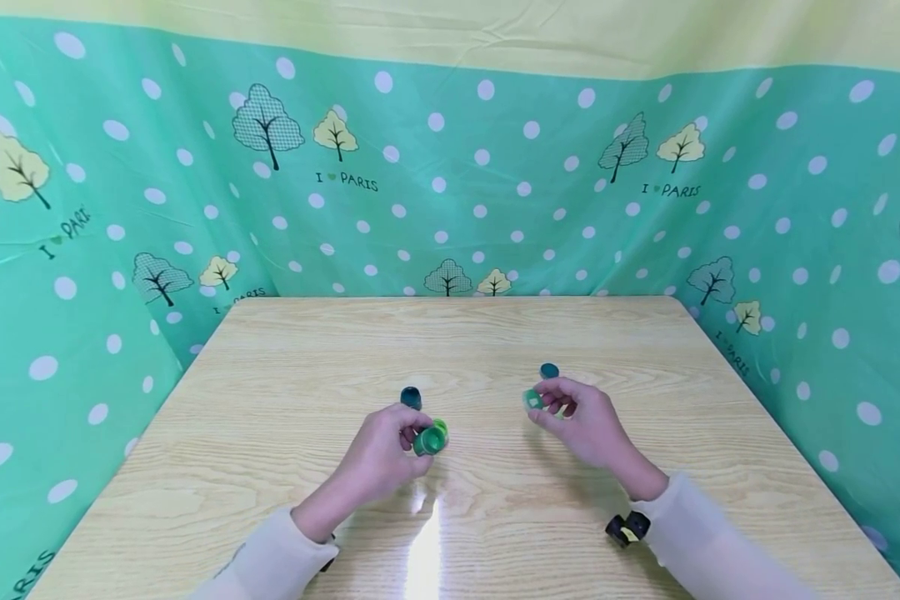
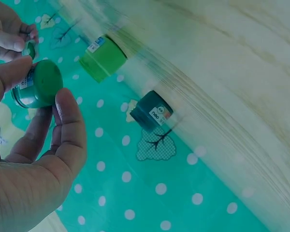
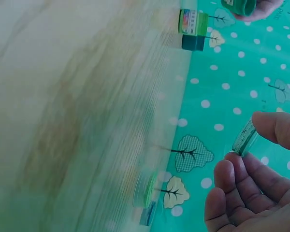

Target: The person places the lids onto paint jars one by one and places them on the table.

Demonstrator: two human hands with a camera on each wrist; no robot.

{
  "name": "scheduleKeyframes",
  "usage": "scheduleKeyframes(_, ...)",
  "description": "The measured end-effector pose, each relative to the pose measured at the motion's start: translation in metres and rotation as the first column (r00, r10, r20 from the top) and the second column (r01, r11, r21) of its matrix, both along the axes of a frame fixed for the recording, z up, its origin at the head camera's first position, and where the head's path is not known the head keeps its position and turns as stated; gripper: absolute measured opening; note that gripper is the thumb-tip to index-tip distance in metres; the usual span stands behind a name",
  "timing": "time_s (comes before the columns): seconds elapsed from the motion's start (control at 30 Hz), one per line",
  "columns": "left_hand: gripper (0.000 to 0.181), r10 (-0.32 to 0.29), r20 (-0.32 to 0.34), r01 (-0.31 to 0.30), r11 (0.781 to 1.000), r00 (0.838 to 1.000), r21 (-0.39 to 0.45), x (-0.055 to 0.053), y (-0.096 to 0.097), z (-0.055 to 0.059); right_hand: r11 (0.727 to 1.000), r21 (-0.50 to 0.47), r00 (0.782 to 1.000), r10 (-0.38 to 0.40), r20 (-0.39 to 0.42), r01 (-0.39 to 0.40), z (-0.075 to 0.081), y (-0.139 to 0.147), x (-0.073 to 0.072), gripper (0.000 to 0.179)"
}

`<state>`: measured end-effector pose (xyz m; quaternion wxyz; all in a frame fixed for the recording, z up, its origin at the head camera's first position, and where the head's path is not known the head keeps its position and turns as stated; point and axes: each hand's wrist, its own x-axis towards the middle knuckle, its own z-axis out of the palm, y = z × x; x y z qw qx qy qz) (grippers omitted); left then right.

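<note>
Green cylindrical jar in left fingers, round lid in right fingers

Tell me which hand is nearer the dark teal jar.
Left: the left hand is just on the near side of the dark teal jar; the right hand is farther off, to its right.

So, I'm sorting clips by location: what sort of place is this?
Probably a makeshift indoor filming booth: dotted fabric hangs behind and on both sides of the wood-grain table, and a dark device sits by the right cuff.
</note>
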<state>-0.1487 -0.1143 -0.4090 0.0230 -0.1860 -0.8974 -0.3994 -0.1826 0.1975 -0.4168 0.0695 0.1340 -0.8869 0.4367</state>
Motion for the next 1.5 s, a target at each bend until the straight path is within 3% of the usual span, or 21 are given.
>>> scheduleKeyframes(0.33,0.032,-0.026,-0.057,0.026,1.000,0.998,-0.007,-0.001,0.006,-0.001,0.999,-0.035,1.000,0.024,0.005,-0.024,0.001,-0.010,0.007,0.027)
scheduleKeyframes(0.83,0.030,-0.046,-0.033,0.046,0.999,0.998,0.001,-0.001,0.016,-0.003,0.996,-0.057,0.997,0.069,0.029,-0.067,0.004,-0.026,0.023,0.029)
scheduleKeyframes(0.97,0.029,-0.054,-0.048,0.054,0.999,0.997,-0.005,-0.001,0.017,-0.003,0.993,-0.076,0.996,0.089,0.017,-0.088,0.004,-0.029,0.025,0.028)
scheduleKeyframes(1.5,0.030,-0.076,-0.003,0.076,0.997,0.997,0.002,0.000,0.027,-0.005,0.988,-0.095,0.992,0.126,0.021,-0.123,0.003,-0.044,0.032,0.032)
